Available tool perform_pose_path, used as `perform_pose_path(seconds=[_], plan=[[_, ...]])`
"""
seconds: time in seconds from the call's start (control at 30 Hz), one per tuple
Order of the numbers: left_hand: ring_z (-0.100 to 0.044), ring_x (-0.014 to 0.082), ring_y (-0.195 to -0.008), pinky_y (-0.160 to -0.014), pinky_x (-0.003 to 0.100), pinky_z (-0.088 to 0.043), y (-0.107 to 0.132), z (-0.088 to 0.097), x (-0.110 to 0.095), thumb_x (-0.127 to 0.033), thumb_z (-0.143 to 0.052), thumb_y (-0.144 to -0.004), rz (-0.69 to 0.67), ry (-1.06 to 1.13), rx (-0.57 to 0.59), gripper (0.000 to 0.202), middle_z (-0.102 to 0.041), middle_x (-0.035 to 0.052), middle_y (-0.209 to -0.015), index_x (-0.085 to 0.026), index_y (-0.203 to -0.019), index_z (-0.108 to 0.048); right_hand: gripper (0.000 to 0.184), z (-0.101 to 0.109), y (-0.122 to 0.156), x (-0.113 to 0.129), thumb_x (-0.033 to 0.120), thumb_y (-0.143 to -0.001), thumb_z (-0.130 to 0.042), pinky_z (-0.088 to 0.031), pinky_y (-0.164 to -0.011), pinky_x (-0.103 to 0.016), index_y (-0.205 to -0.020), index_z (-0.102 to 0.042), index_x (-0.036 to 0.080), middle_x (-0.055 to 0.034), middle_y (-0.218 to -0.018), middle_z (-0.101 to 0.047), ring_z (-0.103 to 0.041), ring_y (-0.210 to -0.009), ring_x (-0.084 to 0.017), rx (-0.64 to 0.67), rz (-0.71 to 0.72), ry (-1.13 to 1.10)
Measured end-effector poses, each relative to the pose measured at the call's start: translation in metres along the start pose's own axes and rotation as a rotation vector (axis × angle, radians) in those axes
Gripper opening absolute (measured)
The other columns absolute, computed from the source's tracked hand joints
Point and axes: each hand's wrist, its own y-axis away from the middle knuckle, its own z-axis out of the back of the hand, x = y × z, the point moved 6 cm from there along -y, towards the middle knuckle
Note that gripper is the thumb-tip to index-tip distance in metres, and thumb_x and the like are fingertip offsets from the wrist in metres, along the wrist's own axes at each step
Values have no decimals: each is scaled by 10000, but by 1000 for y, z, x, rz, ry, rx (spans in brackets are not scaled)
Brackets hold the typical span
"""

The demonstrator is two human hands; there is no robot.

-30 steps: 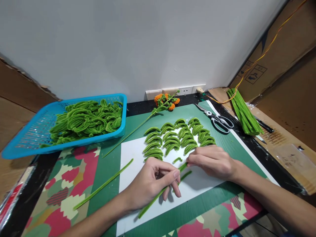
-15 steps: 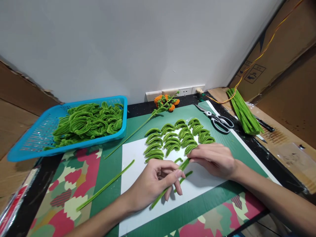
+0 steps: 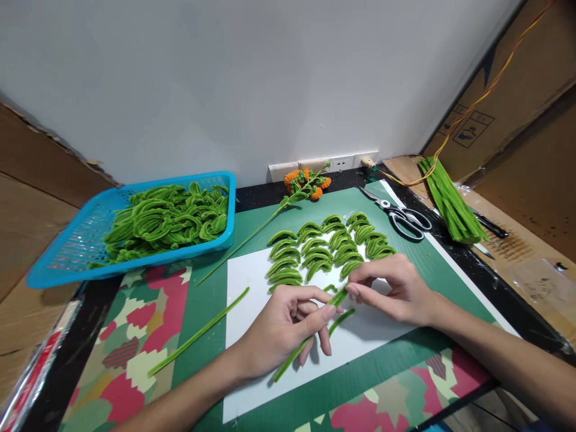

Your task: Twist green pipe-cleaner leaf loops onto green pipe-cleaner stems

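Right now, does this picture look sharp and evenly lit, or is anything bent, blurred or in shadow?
Head view: sharp throughout, with no blur on the left hand or right hand pinching the green stem. Head view: soft, even light, only a faint shadow under the left hand on the white sheet. Head view: the wide lens bows the table edge and walls towards the corners.

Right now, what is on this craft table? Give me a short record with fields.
Left hand: pinches the middle of a green pipe cleaner
Right hand: pinches its far end
Finished pieces: curved green pieces in rows on the white sheet
Basket: blue basket at left, full of similar pieces
Tools: scissors at right
Supplies: bundle of straight pipe cleaners at far right; one loose pipe cleaner at left
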Motion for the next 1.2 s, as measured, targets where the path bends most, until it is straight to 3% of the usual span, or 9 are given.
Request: perform_pose_path(seconds=[0.13, 0.27, 0.43, 0.53, 0.73, 0.9, 1.07, 1.2], plan=[[-586, 115, -432, -429, 212, -450, 1, -3, -4, -553, -709, -1021, 7, -38, 50, 443, -833, 110, -736, -116, -1011, -778, 211, -3, 1, -1, 249, -1051, -662, -507, -539, -199, -881, -757, 167, -8, -692, -740, -666, -559, -106, 25, -78, -84], [-666, 175, -609, -569, 267, -468, 2, -5, -13, -583, -628, -1060, -49, -172, 63, 555, -851, 168, -778, -89, -910, -833, 227, -5, 2, -6, 270, -1045, -689, -517, -533, -196, -855, -749, 163, 1, -628, -722, -654, -517, -105, 22, -196, -231], [-681, 191, -672, -616, 284, -443, 2, -6, -15, -538, -606, -1083, -43, -226, 76, 531, -869, 171, -841, -87, -971, -865, 195, -8, 5, -13, 295, -970, -812, -533, -542, -209, -851, -748, 155, -9, -618, -726, -667, -521, -122, 17, -269, -336], [-690, 189, -684, -614, 281, -450, 3, -7, -13, -517, -634, -1075, -26, -223, 95, 494, -870, 170, -873, -94, -967, -865, 217, -7, 5, -13, 314, -996, -781, -542, -532, -205, -855, -751, 152, -18, -628, -736, -674, -515, -120, 8, -272, -347], [-591, 125, -535, -519, 231, -428, 3, -6, -7, -511, -699, -1042, -1, -98, 81, 437, -833, 109, -764, -103, -1178, -779, 209, 3, 2, -8, 292, -1032, -722, -559, -485, -214, -876, -758, 157, -8, -618, -720, -684, -490, -129, -101, -209, -327], [-385, 57, -401, -392, 175, -271, 2, -5, -6, -533, -706, -1032, 19, -39, 58, 418, -735, 26, -622, -121, -1077, -760, 102, 4, 1, -8, 253, -977, -793, -599, -517, -223, -1018, -775, 162, -29, -786, -770, -716, -525, -128, -131, -185, -344], [-517, 99, -429, -420, 188, -387, 3, -4, -5, -586, -699, -1020, 34, -51, 68, 469, -744, 40, -631, -126, -1087, -759, 83, 0, 0, -5, 235, -964, -814, -630, -538, -216, -1000, -796, 162, -51, -857, -792, -745, -564, -131, -104, -166, -406], [-519, 96, -420, -408, 202, -293, 2, 1, -3, -658, -486, -1096, -6, 58, 58, 621, -776, 94, -686, -105, -1115, -768, 78, 11, 1, -12, 217, -940, -849, -668, -530, -244, -989, -812, 168, -47, -803, -796, -769, -575, -164, -240, -190, -513]])
